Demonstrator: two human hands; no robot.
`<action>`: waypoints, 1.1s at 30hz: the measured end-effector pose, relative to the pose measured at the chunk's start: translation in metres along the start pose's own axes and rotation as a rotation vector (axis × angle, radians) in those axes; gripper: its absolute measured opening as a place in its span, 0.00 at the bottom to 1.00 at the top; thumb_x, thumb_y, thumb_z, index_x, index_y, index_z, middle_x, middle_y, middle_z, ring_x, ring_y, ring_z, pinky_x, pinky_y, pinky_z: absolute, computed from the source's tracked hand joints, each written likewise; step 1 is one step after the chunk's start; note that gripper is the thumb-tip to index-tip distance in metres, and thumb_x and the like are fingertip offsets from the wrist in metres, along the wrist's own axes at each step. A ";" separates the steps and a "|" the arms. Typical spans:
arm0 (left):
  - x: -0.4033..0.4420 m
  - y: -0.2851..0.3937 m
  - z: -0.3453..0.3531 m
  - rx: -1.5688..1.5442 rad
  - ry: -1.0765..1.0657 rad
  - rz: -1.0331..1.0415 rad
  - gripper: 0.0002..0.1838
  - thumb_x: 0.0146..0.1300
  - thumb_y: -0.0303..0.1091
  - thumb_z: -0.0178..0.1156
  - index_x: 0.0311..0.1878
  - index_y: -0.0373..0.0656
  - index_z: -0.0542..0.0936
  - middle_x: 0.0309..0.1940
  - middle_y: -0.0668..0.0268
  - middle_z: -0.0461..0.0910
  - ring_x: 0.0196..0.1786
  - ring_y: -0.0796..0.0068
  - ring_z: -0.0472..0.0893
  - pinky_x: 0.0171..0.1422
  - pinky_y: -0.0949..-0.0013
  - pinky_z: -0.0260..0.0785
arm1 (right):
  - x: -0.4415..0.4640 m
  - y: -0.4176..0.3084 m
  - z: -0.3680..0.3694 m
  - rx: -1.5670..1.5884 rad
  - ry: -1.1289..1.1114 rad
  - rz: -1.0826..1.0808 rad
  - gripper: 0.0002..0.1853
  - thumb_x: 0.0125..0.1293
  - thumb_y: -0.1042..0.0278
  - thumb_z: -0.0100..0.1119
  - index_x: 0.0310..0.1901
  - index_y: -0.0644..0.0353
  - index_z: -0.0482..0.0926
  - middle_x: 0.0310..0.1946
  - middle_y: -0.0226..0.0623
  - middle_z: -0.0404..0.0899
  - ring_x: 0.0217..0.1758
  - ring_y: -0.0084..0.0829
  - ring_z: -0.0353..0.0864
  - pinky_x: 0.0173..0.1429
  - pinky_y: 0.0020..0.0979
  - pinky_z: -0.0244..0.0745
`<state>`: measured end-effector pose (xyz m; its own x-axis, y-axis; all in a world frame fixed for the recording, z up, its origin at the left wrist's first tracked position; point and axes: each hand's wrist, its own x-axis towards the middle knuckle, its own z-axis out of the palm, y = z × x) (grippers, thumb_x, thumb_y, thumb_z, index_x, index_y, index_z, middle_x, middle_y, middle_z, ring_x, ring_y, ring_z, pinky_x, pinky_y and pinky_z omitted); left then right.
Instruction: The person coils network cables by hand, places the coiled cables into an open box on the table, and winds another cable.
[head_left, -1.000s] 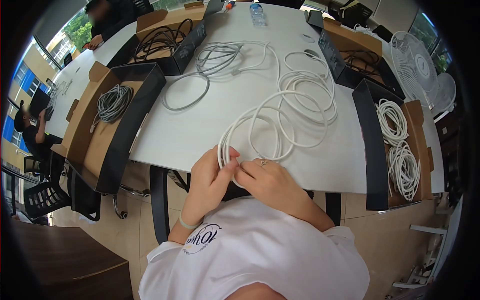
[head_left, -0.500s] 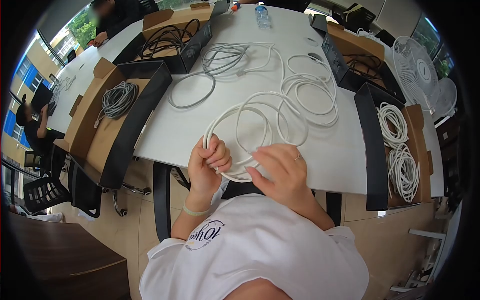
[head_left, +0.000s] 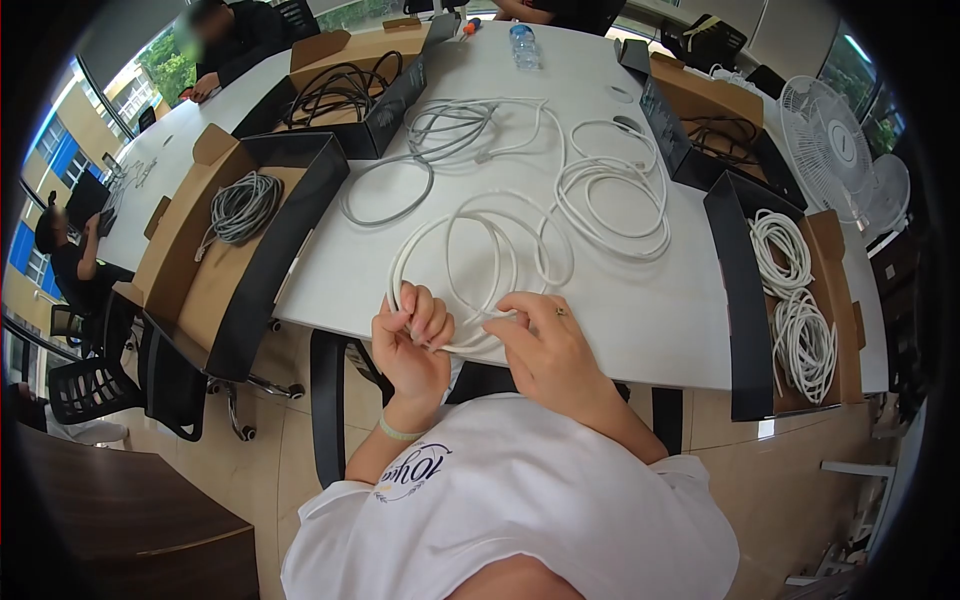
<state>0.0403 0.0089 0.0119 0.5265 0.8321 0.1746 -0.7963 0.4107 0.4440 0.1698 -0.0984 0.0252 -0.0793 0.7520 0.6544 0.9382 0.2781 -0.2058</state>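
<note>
Fingers [head_left: 426, 305] of the left hand [head_left: 412, 365] are, in the head view, curled tight around several strands of white cable [head_left: 393, 268], which rises from that fist in large round loops over the near edge of the bench [head_left: 660, 330]. Those of the right hand [head_left: 555, 350] are bent close together beside the lower part of the loops; whether they pinch a strand or only rest near it, I cannot tell.

Gathering looks partway along, as I judge it. Some turns of the white cable are held together at the left hand, but others spread wide to the right, uneven and with no tie that I can see. Beyond them lie loose white loops [head_left: 664, 215], and I cannot make out whether they belong to the same length. Farther left on the bench, a grey cable [head_left: 432, 182] sprawls, also uncoiled.

By contrast, two white coils [head_left: 803, 343] sit bundled in the near right box [head_left: 738, 300], and a grey coil [head_left: 245, 208] lies in the near left box [head_left: 292, 255]. Black cables [head_left: 345, 95] fill the far left box [head_left: 392, 120] in slack, untidy loops.
</note>
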 end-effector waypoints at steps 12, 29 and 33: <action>-0.004 -0.002 -0.001 0.019 0.035 0.027 0.04 0.55 0.33 0.45 0.30 0.45 0.64 0.18 0.73 0.60 0.18 0.84 0.53 0.20 0.79 0.46 | 0.002 -0.002 -0.002 0.165 -0.012 0.103 0.22 0.47 0.62 0.71 0.43 0.63 0.78 0.50 0.38 0.71 0.32 0.28 0.70 0.39 0.28 0.69; 0.009 0.007 -0.007 -0.178 -0.042 -0.181 0.04 0.59 0.32 0.43 0.32 0.44 0.64 0.19 0.72 0.59 0.18 0.85 0.54 0.20 0.80 0.48 | 0.000 0.006 -0.025 0.237 0.089 0.079 0.16 0.44 0.58 0.71 0.33 0.55 0.80 0.40 0.26 0.75 0.23 0.19 0.68 0.43 0.28 0.55; 0.008 0.002 0.002 -0.059 -0.091 -0.148 0.09 0.60 0.40 0.42 0.33 0.44 0.63 0.23 0.70 0.62 0.20 0.84 0.57 0.22 0.80 0.50 | 0.005 -0.004 -0.025 0.241 0.027 0.002 0.11 0.46 0.61 0.70 0.30 0.54 0.80 0.39 0.25 0.75 0.27 0.21 0.69 0.44 0.30 0.55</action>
<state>0.0431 0.0154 0.0156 0.6618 0.7249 0.1911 -0.7229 0.5496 0.4187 0.1744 -0.1104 0.0477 -0.0658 0.7374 0.6722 0.8305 0.4139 -0.3728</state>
